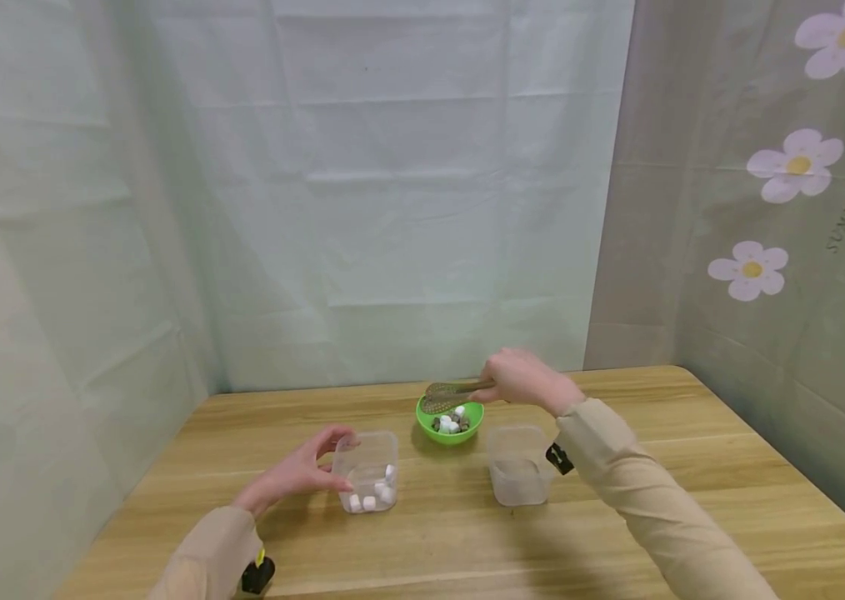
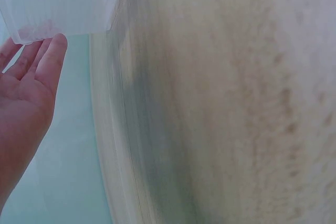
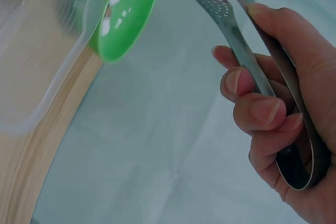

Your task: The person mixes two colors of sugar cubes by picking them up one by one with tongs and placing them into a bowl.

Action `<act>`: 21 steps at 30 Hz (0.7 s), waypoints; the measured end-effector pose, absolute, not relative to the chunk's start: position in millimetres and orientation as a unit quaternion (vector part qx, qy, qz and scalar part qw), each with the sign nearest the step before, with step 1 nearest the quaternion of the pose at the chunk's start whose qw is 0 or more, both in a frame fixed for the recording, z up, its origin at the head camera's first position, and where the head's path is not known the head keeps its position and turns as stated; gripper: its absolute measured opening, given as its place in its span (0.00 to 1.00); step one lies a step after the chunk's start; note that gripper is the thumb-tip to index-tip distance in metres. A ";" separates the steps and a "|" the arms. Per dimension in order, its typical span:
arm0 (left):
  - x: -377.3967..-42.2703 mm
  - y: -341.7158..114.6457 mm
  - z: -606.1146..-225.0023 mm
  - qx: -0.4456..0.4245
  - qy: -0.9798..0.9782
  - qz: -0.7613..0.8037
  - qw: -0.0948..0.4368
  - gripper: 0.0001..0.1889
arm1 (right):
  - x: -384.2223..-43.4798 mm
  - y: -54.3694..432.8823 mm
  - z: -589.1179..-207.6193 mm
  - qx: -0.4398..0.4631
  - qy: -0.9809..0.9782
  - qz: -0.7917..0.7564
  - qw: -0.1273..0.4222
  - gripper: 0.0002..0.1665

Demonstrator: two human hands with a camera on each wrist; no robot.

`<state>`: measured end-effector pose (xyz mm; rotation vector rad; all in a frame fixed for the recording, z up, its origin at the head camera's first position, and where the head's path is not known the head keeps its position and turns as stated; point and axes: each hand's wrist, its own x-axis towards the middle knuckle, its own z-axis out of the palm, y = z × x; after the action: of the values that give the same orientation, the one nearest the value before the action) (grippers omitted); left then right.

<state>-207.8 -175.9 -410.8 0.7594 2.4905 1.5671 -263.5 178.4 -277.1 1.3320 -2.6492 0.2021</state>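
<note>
My right hand holds metal tongs with perforated heads, above the green bowl. The tongs' arms stand apart, with nothing between the heads in the right wrist view. In the bowl lie white chunks and small brownish pieces. On the left, my left hand grips a clear plastic container by its left side, thumb near the front and fingers towards the back. Several white chunks rest on that container's bottom. The left wrist view shows fingertips against the container's wall.
A second clear plastic container stands on the wooden table, right of the bowl and beneath the right forearm. Pale curtains hang behind the table and along both sides, flower-printed at the right.
</note>
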 end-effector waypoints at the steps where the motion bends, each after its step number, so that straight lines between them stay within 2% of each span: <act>1: -207.8 -175.8 -410.3 0.250 0.818 0.516 0.051 0.37 | -262.3 174.9 -277.1 0.453 -0.885 0.070 0.080 0.26; 6: -207.9 -176.1 -409.5 0.251 0.819 0.514 0.050 0.37 | -256.2 156.6 -280.0 0.483 -0.870 0.084 0.057 0.13; 21: -213.5 -178.1 -412.2 0.250 0.823 0.508 0.049 0.39 | -243.5 113.3 -297.9 0.510 -0.858 0.048 0.032 0.22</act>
<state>-213.5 -178.1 -412.2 0.7610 2.5069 1.5476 -243.5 113.3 -297.9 1.5709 -2.6429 0.1488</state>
